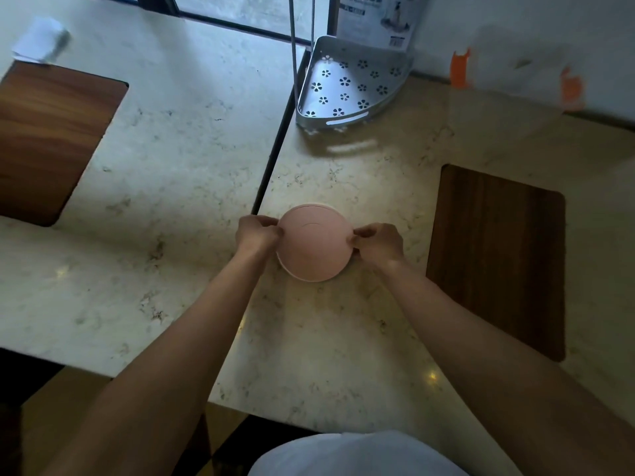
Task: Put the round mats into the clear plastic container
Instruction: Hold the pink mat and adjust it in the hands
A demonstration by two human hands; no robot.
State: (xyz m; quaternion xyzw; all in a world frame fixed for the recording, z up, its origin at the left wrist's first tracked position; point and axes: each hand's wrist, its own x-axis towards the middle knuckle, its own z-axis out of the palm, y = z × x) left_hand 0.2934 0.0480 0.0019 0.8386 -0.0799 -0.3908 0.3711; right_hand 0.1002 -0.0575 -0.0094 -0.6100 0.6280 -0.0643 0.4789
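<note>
A stack of pink round mats [314,243] sits at the middle of the marble table; thin edges of further mats show along its far and near rims. My left hand [257,233] pinches the stack's left edge and my right hand [378,241] pinches its right edge. A clear plastic container [515,91] stands at the far right against the wall, blurred and see-through, with orange latches [460,72] on its sides.
A white corner shelf tray with flower cut-outs [347,85] stands behind the mats, with two metal rods and a printed box beyond it. Dark wooden inlays lie at the right [494,259] and far left [51,139]. A dark seam [275,146] splits the two tabletops.
</note>
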